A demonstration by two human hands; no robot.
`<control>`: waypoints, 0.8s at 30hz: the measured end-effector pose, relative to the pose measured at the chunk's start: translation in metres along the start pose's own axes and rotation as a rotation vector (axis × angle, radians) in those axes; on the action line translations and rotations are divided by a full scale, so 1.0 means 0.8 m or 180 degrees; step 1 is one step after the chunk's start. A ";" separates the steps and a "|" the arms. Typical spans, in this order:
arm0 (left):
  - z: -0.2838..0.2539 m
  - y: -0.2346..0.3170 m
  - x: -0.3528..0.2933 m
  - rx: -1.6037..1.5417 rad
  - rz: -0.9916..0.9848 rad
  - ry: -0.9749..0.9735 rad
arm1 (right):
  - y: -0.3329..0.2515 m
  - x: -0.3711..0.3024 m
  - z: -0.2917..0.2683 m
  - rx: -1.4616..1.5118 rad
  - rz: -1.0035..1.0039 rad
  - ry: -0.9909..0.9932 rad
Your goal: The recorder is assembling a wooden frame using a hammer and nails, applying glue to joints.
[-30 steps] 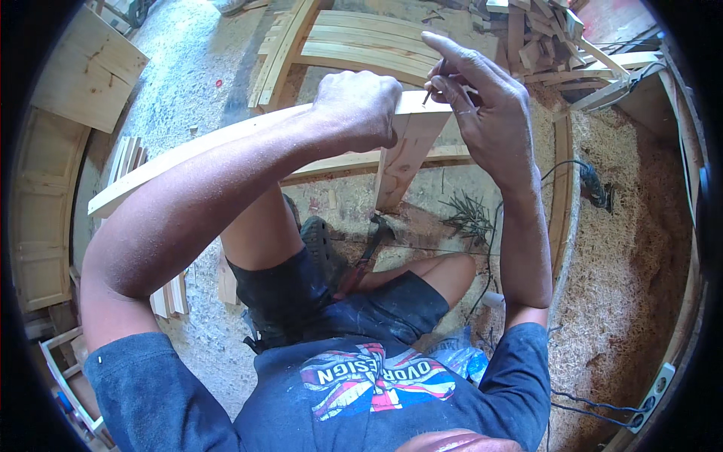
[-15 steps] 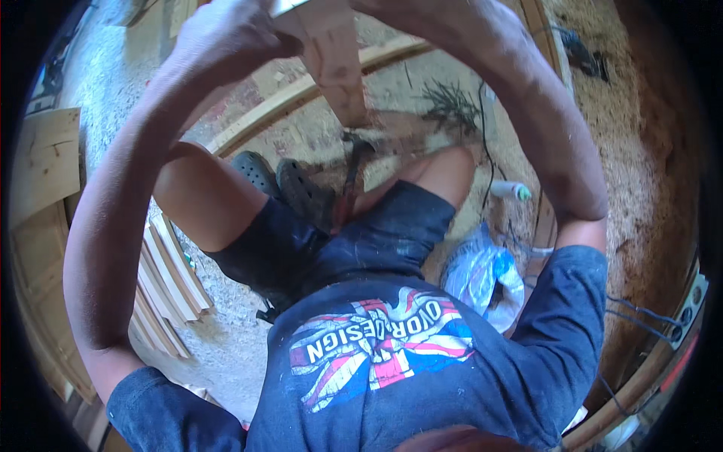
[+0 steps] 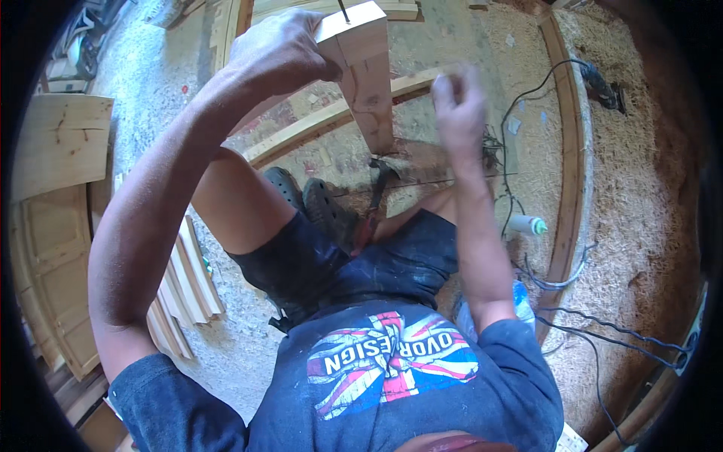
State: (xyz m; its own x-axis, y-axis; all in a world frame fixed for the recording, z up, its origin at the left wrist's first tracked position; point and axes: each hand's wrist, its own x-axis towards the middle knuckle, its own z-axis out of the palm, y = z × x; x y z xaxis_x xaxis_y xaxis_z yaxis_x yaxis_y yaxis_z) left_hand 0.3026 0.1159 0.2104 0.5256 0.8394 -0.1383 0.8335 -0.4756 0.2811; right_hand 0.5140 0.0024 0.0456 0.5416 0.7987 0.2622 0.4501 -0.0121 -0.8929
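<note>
My left hand (image 3: 282, 49) grips the upper end of a wooden board (image 3: 365, 90) that stands upright in front of me. A thin dark rod, like a nail or a bit (image 3: 343, 10), sticks up at the pale cut end of the board; its top is out of view. My right hand (image 3: 461, 113) is raised to the right of the board and apart from it. Motion smears its fingers, which look curled. Near the board's foot, a hammer (image 3: 379, 184) with a red and black handle leans by my lap, beside the dark clogs (image 3: 325, 209).
A long batten (image 3: 301, 132) lies across the floor behind the board. Wood strips (image 3: 192, 282) and panels (image 3: 60, 143) are at left. To the right are a white bottle (image 3: 527, 224), a plastic bag (image 3: 521, 301), black cables (image 3: 617, 339), a corded tool (image 3: 602, 90) and sawdust.
My right hand has come down from the top edge and swung toward me, away from the board's top. The left hand still holds the board. The view has shifted, showing more of the board's top.
</note>
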 end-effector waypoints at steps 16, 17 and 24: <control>0.004 0.009 0.005 -0.0449 -0.0223 -0.0327 | 0.184 -0.261 0.093 0.1234 0.3009 -0.0800; 0.004 0.011 0.004 -0.0559 -0.0319 -0.0331 | 0.167 -0.249 0.072 0.1181 0.2881 -0.0711; 0.008 0.030 0.001 -0.0523 -0.0629 -0.0264 | 0.044 -0.190 -0.012 0.0744 0.0177 -0.0345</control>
State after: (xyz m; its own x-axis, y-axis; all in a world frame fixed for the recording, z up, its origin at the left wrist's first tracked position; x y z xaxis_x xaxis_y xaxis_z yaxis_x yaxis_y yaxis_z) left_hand 0.3242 0.1034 0.2113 0.3733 0.8840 -0.2813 0.8861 -0.2500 0.3904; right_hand 0.4542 -0.1256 -0.0221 0.4759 0.8608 0.1807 0.2386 0.0713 -0.9685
